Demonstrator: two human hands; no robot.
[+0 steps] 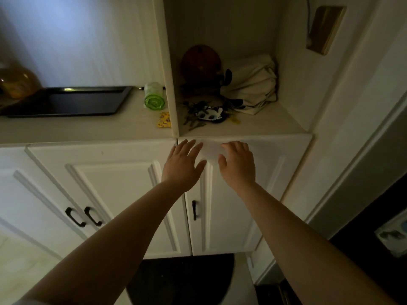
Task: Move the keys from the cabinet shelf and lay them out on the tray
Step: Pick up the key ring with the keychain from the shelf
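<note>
A tangle of keys (198, 116) with a black-and-white keychain and a yellow tag lies on the open cabinet shelf (264, 124), near its front left. A black tray (66, 111) rests on the counter to the left, with nothing on it. My left hand (181, 165) and my right hand (237, 165) are stretched out side by side just below the shelf's front edge, in front of the cabinet doors. Both hands hold nothing. The left hand's fingers are spread, the right hand's slightly curled.
A cream cloth bag (251, 84) and a dark round object (200, 62) sit at the back of the shelf. A green roll (154, 96) and a yellow packet (164, 119) lie on the counter between tray and shelf divider (169, 73). An amber jar (17, 82) stands far left.
</note>
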